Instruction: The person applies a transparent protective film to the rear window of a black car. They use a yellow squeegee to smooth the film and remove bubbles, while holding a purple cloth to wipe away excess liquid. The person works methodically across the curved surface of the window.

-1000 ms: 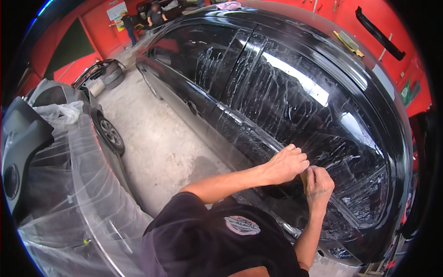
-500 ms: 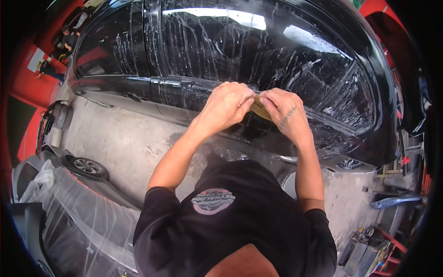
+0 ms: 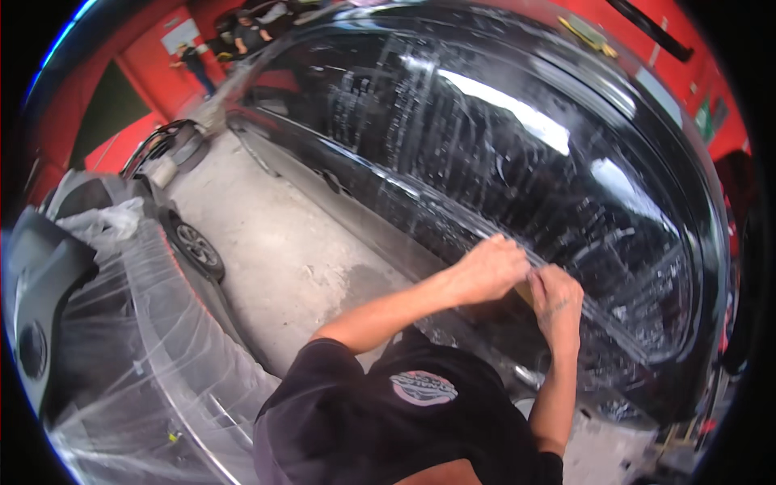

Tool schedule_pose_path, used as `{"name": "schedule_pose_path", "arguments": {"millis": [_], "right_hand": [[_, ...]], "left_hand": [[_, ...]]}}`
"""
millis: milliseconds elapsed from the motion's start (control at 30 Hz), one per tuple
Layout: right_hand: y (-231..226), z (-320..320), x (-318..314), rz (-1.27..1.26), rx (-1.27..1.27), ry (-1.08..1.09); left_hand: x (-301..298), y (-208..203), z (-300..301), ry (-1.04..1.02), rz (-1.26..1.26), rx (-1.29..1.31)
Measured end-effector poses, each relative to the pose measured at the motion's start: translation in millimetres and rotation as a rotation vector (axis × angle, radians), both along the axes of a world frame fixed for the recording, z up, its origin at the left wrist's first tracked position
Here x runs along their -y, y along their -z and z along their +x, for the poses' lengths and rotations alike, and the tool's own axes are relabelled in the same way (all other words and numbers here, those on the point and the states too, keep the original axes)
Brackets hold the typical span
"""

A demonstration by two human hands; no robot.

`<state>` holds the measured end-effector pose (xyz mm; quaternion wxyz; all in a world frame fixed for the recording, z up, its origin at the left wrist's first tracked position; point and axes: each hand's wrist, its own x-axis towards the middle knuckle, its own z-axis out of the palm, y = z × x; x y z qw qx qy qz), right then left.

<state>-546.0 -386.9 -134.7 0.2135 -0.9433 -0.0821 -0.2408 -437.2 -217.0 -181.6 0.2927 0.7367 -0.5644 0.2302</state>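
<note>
My left hand [image 3: 491, 269] and my right hand [image 3: 559, 301] are close together along the lower edge of a black car's side window [image 3: 501, 170]. Both are closed, thumbs pinched against the fingers. From under my right fingers shows a small yellowish-brown flat piece [image 3: 525, 293], mostly covered. What the left fingertips pinch is hidden. Wet streaks and droplets run down the dark glass. Below the hands lies the black door of the car [image 3: 388, 214], with a bright trim strip along the window's base.
At the left stands another car under clear plastic sheeting [image 3: 129, 299], its wheel [image 3: 200, 249] exposed. A grey panel [image 3: 48, 283] is beside it. Concrete floor [image 3: 283, 250] lies between the cars. Two people [image 3: 194, 66] are far back by a red wall [image 3: 149, 61].
The view has turned and shifted, so the car now slants down to the right. My hands are still together at the window's lower edge, both pinched.
</note>
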Motion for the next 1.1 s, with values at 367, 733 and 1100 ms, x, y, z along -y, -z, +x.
{"name": "schedule_pose_path", "arguments": {"millis": [367,733,1100], "right_hand": [[12,10,3,0.239,-0.2,-0.069],[2,0,24,0.556,-0.36,-0.008],[11,-23,-22,0.36,-0.13,-0.048]], "left_hand": [[-9,23,1,0.072,-0.054,-0.1],[-1,12,-2,-0.122,-0.238,-0.256],[2,4,8,-0.357,-0.312,-0.413]]}}
